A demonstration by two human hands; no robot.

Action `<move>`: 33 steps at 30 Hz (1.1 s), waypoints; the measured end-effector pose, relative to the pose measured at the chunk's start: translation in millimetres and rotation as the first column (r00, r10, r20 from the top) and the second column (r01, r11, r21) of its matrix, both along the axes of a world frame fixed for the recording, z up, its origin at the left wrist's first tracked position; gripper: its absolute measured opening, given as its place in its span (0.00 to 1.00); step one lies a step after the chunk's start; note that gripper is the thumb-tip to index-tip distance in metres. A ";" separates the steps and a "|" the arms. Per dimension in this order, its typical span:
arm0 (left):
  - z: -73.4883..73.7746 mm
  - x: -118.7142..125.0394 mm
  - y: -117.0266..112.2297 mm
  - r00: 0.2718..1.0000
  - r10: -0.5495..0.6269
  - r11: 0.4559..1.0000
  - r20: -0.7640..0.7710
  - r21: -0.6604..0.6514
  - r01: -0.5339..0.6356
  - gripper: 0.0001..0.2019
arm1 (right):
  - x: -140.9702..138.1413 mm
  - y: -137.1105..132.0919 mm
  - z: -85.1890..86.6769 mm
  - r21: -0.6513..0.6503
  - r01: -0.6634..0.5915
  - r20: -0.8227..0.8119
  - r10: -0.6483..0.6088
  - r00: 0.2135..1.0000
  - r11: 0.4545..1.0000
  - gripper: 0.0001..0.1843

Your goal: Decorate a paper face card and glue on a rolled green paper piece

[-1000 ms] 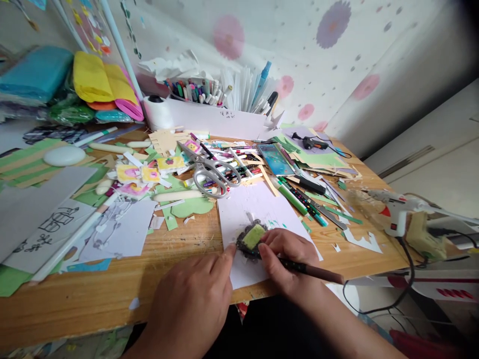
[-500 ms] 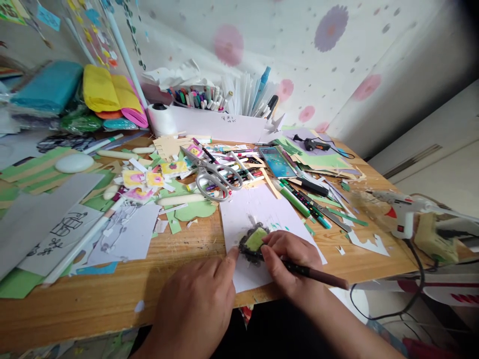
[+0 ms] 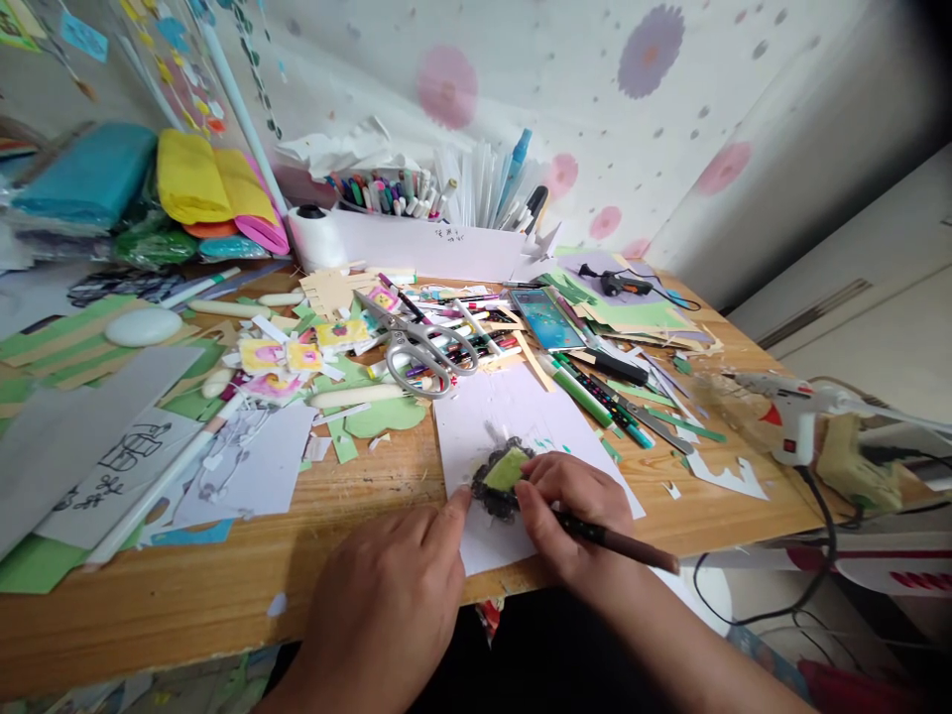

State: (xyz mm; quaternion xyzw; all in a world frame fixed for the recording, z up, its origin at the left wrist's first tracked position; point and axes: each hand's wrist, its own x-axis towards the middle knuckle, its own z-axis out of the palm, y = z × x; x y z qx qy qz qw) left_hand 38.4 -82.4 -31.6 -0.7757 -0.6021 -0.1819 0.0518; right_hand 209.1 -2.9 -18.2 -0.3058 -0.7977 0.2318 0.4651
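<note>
My right hand (image 3: pixel 576 506) is closed around a dark brown pen (image 3: pixel 632 547); its barrel slants back to the right, and its tip is hidden behind my fingers. Under those fingertips lies a small green paper piece with a scalloped black border (image 3: pixel 504 472). My left hand (image 3: pixel 398 585) rests at the near left, its index finger stretched out to touch the border's left edge and its other fingers mostly hidden. Beneath the piece is a white sheet of paper (image 3: pixel 465 421), marked with dark smudges and a few green strokes.
Large scissors (image 3: pixel 423 352) lie on piled markers behind the sheet. A phone (image 3: pixel 546 319), a green marker (image 3: pixel 584 392) and a metal blade-like strip (image 3: pixel 658 428) lie to the right, with a glue gun (image 3: pixel 795 412) and its cable at the table's right edge. Paper scraps cover the left.
The whole view has shifted slightly. My right hand and the pen have moved a little against the bordered piece, while my left index finger stays at its edge.
</note>
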 end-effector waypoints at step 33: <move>43.5 52.5 -42.6 0.208 0.211 0.909 0.955 -0.270 0.317 0.10 | 74.6 -49.4 25.1 -0.544 -0.589 -0.773 -0.082 0.629 0.598 0.11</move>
